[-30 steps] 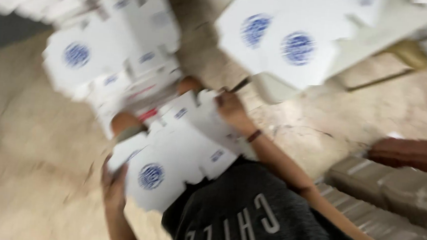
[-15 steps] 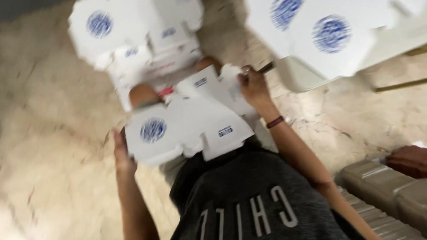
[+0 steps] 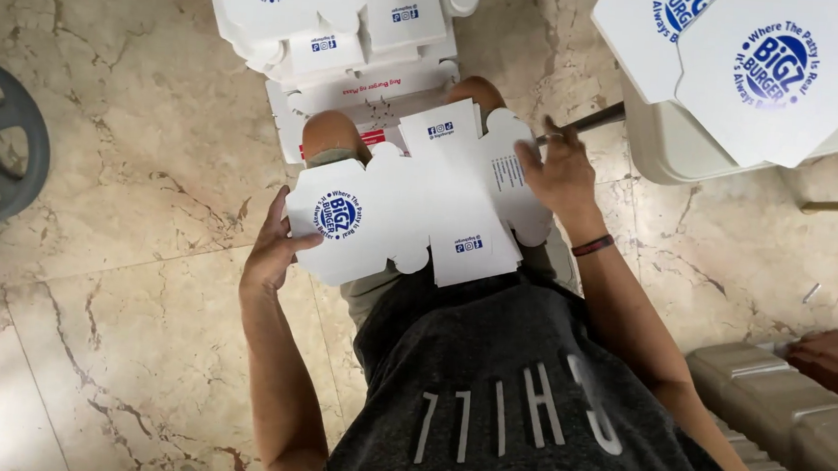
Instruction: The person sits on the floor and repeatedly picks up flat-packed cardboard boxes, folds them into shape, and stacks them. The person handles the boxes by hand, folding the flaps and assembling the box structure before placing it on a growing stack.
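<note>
Since a moment ago the flat white box blank (image 3: 411,215) has settled across the lap, left hand (image 3: 270,255) pinching its edge, right hand (image 3: 561,172) spread on its flap.

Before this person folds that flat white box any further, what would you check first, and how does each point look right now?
1. Left hand grips the edge of the flat white box blank: ok.
2. Right hand rests on the blank's far flap: ok.
3. Blank supported on the lap, over the knees: ok.
4. Flaps unfolded and free of creases: cannot tell.
5. Stack of boxes on the marble floor ahead, within easy reach: ok, apparently.
6. Boxes on the container to the right sitting steady: cannot tell.
</note>
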